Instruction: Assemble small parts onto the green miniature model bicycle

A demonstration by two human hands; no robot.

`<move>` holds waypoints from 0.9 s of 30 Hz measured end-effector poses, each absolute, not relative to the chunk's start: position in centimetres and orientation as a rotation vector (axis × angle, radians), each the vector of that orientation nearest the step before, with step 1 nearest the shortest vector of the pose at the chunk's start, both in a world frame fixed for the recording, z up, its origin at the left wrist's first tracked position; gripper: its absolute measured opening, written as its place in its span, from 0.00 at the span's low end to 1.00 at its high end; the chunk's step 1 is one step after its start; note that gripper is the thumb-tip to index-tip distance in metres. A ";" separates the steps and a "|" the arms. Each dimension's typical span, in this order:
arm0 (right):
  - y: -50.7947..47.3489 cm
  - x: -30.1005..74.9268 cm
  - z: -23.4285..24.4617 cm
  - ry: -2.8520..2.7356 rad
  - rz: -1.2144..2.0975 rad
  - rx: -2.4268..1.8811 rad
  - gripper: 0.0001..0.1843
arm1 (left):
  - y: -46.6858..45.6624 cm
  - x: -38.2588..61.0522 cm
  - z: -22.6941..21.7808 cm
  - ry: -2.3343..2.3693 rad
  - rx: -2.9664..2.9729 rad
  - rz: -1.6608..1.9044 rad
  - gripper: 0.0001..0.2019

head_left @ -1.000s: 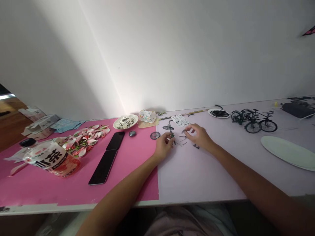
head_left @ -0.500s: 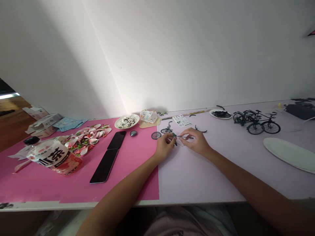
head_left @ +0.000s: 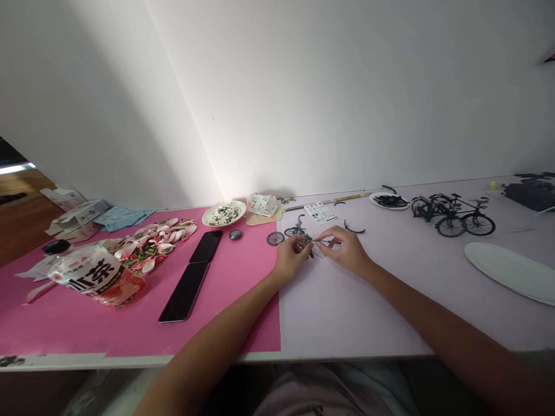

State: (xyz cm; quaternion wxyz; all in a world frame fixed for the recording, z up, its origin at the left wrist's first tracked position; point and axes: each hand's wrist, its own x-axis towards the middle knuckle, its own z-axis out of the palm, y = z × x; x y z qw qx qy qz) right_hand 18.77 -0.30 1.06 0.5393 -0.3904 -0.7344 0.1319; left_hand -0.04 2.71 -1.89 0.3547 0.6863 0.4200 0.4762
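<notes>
My left hand [head_left: 289,260] pinches a small dark green model bicycle frame [head_left: 299,230] that rests on the pale table. My right hand [head_left: 347,249] is closed in a pinch on a thin metal pin [head_left: 323,240], held against the frame between the two hands. A loose small wheel [head_left: 274,238] lies just left of the frame, at the edge of the pink mat [head_left: 130,323]. A curved black mudguard piece [head_left: 353,230] lies just beyond my right hand. A printed parts sheet [head_left: 319,212] sits behind the frame.
Two finished model bicycles [head_left: 453,212] stand at the right, near a small plate of black parts [head_left: 389,200] and a large white plate [head_left: 511,270]. On the pink mat lie two dark phones [head_left: 191,274], a bottle [head_left: 93,276], wrappers [head_left: 151,242] and a bowl [head_left: 223,214].
My right hand moved left from the loose pins on the table to meet my left hand at the frame, bringing a thin pin. Over the last half second both hands stay almost still.
</notes>
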 end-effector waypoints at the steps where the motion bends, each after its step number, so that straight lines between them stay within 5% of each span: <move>1: -0.3 18.8 1.0 -1.748 0.306 -0.932 0.05 | 2.7 0.0 -1.9 1.082 1.773 1.232 0.17; 27: -0.5 18.9 1.6 -1.858 0.167 -0.908 0.02 | 2.6 0.0 -1.6 1.071 1.763 1.222 0.15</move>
